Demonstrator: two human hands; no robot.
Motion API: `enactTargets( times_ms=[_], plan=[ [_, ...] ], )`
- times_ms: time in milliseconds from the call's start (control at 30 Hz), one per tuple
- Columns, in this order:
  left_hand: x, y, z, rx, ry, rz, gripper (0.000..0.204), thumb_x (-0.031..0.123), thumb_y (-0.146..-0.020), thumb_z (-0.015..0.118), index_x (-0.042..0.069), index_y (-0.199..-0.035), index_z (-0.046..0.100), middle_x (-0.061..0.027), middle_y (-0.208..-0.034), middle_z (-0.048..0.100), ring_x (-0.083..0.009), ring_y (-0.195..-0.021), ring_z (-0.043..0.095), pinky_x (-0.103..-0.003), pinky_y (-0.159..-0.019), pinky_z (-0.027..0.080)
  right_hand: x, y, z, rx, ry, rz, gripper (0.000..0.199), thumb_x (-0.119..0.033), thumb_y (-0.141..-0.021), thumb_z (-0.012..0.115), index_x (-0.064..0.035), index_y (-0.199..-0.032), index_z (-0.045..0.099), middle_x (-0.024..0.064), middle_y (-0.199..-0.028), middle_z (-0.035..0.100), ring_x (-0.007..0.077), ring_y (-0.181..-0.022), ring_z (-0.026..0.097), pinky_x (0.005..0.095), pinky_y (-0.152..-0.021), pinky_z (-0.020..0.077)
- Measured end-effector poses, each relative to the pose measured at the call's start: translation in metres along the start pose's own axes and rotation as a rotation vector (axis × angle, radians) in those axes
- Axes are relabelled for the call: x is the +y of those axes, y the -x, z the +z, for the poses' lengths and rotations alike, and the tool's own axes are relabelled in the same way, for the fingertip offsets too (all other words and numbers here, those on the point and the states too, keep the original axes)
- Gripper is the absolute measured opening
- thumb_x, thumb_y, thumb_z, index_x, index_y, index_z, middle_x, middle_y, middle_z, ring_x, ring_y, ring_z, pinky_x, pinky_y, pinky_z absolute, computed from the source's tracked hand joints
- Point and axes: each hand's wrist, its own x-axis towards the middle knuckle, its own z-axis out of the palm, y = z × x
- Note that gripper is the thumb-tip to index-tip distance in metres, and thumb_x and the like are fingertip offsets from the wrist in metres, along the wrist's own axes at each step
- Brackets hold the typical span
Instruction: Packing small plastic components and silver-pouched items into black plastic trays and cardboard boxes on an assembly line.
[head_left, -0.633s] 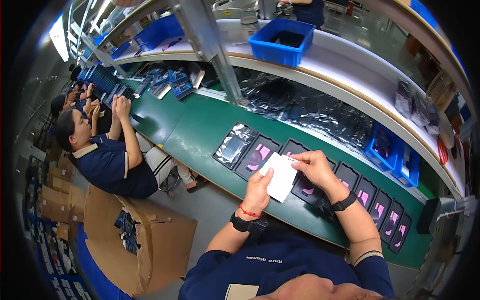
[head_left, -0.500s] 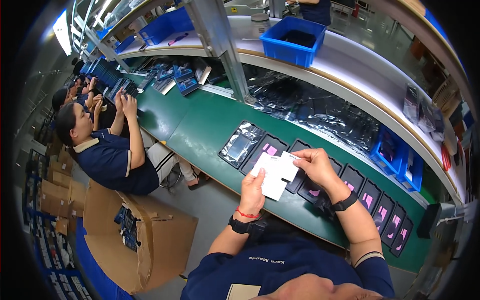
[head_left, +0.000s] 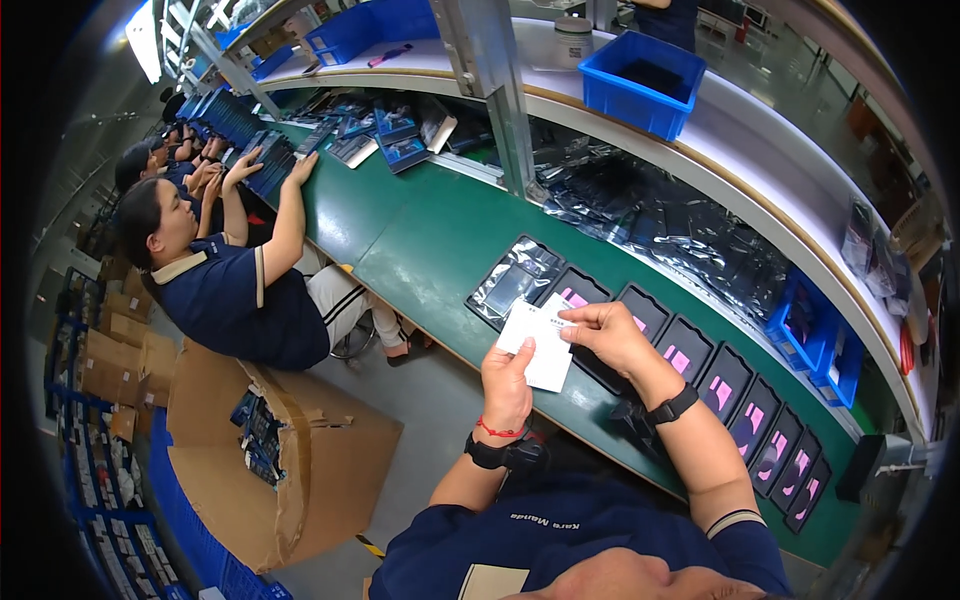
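My left hand [head_left: 507, 388] grips a small stack of white printed cards [head_left: 547, 368] from the left, its thumb lying on top. At the upper right of the stack, my right hand [head_left: 612, 338] pinches a card between thumb and fingers, and that card overlaps the others. Beyond my hands a row of shallow black trays [head_left: 722, 392] runs along the green bench, with pink pieces [head_left: 718, 394] in several of them. The leftmost tray [head_left: 516, 282] has a shiny clear cover or bag and shows no pink.
Clear plastic bags [head_left: 670, 225] lie under the shelf behind the trays. A blue bin [head_left: 642, 85] stands on the shelf. At my left, a co-worker [head_left: 235, 290] handles stacked dark packages [head_left: 268, 165] beside a large open cardboard box [head_left: 300, 470].
The card in my right hand has moved left over the stack, covering more of it. The view has shifted slightly. The co-worker's hands have lowered onto the dark stacks.
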Motion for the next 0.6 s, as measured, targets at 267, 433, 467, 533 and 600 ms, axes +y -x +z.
enactTargets(
  times_ms=[267,433,467,533,600],
  plan=[
    [-0.008,-0.006,0.007,-0.012,-0.023,-0.044,0.022,0.004,-0.090,0.051,-0.004,-0.110,0.055,-0.0102,-0.100,0.062,-0.0168,-0.085,0.061,-0.030,-0.078,0.050,0.009,0.026,-0.030,0.318,-0.094,-0.054,0.011,0.003,-0.078,0.063,0.0067,-0.089,0.064,0.0105,-0.077,0.067,0.0117,-0.069,0.062,0.0219,-0.064,0.0483],
    [-0.005,-0.010,0.000,0.005,-0.045,-0.037,0.020,0.004,-0.089,0.053,-0.004,-0.107,0.056,-0.0106,-0.099,0.062,-0.0179,-0.084,0.062,-0.033,-0.077,0.052,0.040,0.031,-0.052,0.484,0.025,-0.041,0.012,-0.004,-0.073,0.071,0.0043,-0.079,0.064,0.0102,-0.070,0.066,0.0114,-0.057,0.060,0.0242,-0.052,0.0466],
    [-0.005,-0.009,0.004,-0.006,-0.035,-0.043,0.020,0.004,-0.089,0.053,-0.004,-0.107,0.056,-0.0107,-0.099,0.062,-0.0181,-0.084,0.062,-0.032,-0.077,0.052,0.043,0.032,-0.053,0.509,0.222,-0.019,0.015,-0.007,-0.071,0.074,0.0034,-0.076,0.065,0.0109,-0.069,0.066,0.0117,-0.054,0.058,0.0252,-0.049,0.0453],
    [-0.005,-0.007,0.011,-0.020,-0.026,-0.055,0.019,0.004,-0.089,0.053,-0.004,-0.106,0.057,-0.0108,-0.099,0.063,-0.0184,-0.084,0.062,-0.032,-0.076,0.052,0.035,0.038,-0.050,0.574,0.436,-0.048,0.017,-0.010,-0.069,0.075,0.0030,-0.071,0.065,0.0120,-0.064,0.064,0.0136,-0.051,0.058,0.0270,-0.048,0.0445],
    [-0.006,-0.005,0.018,-0.033,-0.066,-0.074,0.018,0.003,-0.089,0.052,-0.004,-0.106,0.057,-0.0109,-0.097,0.063,-0.0189,-0.083,0.062,-0.031,-0.074,0.052,0.032,0.041,-0.051,0.653,0.689,-0.082,0.020,-0.014,-0.069,0.074,0.0020,-0.063,0.064,0.0141,-0.055,0.059,0.0202,-0.048,0.058,0.0312,-0.048,0.0435]
  ],
)
